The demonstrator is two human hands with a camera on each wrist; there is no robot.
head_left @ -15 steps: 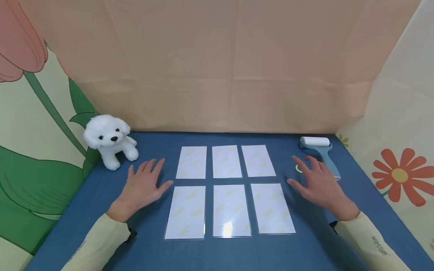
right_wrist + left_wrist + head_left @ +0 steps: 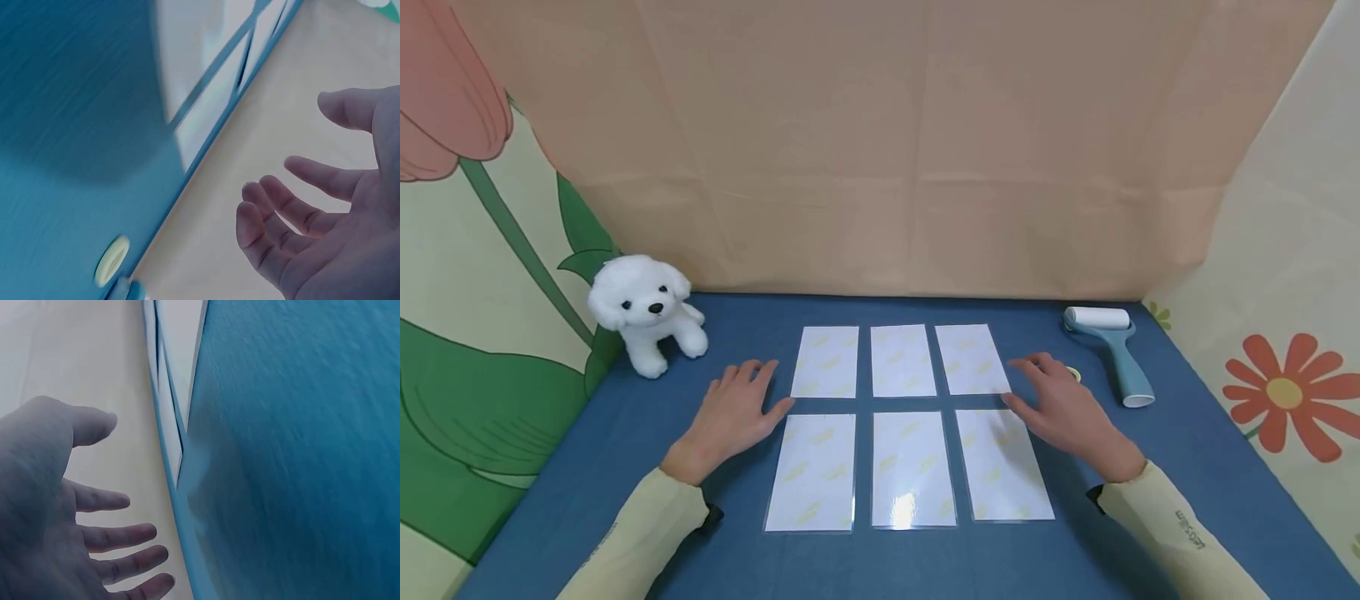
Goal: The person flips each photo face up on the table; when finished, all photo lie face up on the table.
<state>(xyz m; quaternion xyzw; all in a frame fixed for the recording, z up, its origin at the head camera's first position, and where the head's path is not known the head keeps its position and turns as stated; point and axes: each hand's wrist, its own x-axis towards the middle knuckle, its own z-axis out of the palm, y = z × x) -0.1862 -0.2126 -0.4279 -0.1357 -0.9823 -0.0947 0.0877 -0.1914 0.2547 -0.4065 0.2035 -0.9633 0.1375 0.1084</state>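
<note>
Several flat white cards (image 2: 826,471) with faint yellow marks and clear edges lie in two rows on a blue tabletop. My left hand (image 2: 730,421) hovers left of the cards, its thumb near the gap between the rows. My right hand (image 2: 1071,412) is above the right end, with thumb and fingertips near the far right card (image 2: 972,358); its shadow falls on the near right card (image 2: 1003,479). Neither hand holds anything; in the left wrist view the fingers (image 2: 119,537) are spread, and in the right wrist view the fingers (image 2: 281,219) are loosely bent.
A white plush dog (image 2: 643,308) sits at the back left. At the back right lies a blue-handled lint roller (image 2: 1123,358). A small pale yellow-green ring (image 2: 112,261) is partly behind my right hand in the head view. A tan cloth (image 2: 880,167) hangs behind the table.
Both hands have moved inward; the right hand came left toward the right cards, uncovering the roller's handle. The left hand shifted slightly right. The cards have stayed in place.
</note>
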